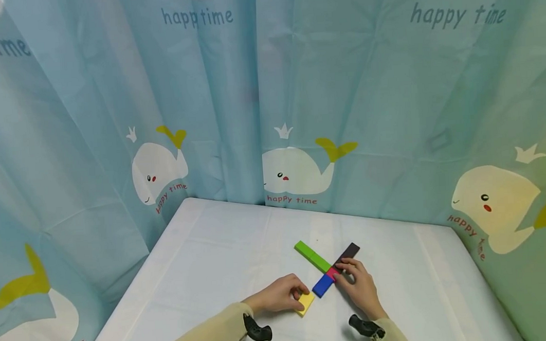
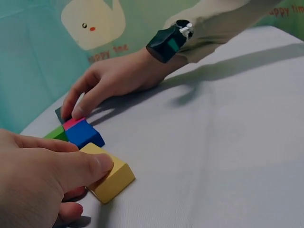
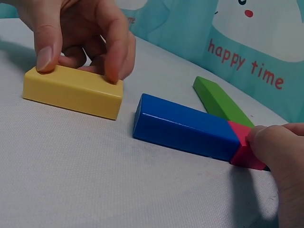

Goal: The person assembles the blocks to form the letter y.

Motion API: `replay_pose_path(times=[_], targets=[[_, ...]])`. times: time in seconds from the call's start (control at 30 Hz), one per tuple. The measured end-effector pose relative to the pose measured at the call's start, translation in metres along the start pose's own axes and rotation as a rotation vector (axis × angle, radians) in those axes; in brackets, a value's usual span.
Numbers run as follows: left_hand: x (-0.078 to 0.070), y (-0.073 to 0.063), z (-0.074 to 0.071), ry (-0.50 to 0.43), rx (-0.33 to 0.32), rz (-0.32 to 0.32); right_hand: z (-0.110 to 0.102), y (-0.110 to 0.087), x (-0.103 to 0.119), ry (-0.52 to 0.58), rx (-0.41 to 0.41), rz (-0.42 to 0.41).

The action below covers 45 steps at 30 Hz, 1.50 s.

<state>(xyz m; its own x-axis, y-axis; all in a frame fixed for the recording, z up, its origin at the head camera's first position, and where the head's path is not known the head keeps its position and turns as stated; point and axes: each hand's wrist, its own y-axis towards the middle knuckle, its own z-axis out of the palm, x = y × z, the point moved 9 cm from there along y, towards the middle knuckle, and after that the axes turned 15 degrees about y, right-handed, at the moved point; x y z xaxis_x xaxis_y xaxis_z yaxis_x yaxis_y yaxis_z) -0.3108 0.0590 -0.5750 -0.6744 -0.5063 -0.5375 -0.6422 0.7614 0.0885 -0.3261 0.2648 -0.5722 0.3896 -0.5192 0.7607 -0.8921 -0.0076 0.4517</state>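
Observation:
Low on the white table, my left hand pinches a yellow block between thumb and fingers. A small gap parts it from the end of a blue block. The blue block's other end meets a small red block, where the thumb of my right hand presses. The other fingertips of this hand reach the near end of a black block, partly covering it. Beyond the red block, a long green block slants away to the far left.
A white cloth-covered table lies under the blocks. Pale blue curtains with whale prints hang along its back and left edges, turning greenish at the right. Dark wrist-worn devices sit on both wrists.

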Motion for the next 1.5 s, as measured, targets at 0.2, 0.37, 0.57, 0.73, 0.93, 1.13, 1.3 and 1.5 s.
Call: replay_pose_path(times=[0.2, 0.37, 0.57, 0.73, 0.93, 1.13, 1.3, 1.5], targets=[[-0.003, 0.002, 0.0, -0.027, 0.019, -0.013, 0.0, -0.001, 0.001, 0.004, 0.002, 0.006], [-0.004, 0.005, 0.005, -0.024, 0.063, -0.001, 0.001, -0.001, 0.0, 0.004, 0.002, 0.021], [-0.005, 0.008, 0.009, 0.007, 0.06, 0.022, 0.001, -0.001, -0.001, 0.011, 0.01, 0.035], [-0.003, 0.009, 0.01, 0.01, 0.042, 0.011, 0.001, -0.001, -0.001, 0.008, 0.011, 0.043], [-0.001, 0.012, 0.012, 0.0, 0.032, 0.008, 0.002, -0.001, -0.004, 0.021, 0.013, 0.061], [0.001, 0.013, 0.012, -0.012, 0.033, -0.019, 0.003, -0.001, -0.006, 0.033, 0.025, 0.08], [0.001, 0.014, 0.011, -0.011, 0.033, -0.028, 0.004, 0.0, -0.008, 0.043, 0.042, 0.102], [0.0, 0.016, 0.01, -0.008, 0.036, -0.013, 0.003, 0.001, -0.01, 0.049, 0.045, 0.125]])
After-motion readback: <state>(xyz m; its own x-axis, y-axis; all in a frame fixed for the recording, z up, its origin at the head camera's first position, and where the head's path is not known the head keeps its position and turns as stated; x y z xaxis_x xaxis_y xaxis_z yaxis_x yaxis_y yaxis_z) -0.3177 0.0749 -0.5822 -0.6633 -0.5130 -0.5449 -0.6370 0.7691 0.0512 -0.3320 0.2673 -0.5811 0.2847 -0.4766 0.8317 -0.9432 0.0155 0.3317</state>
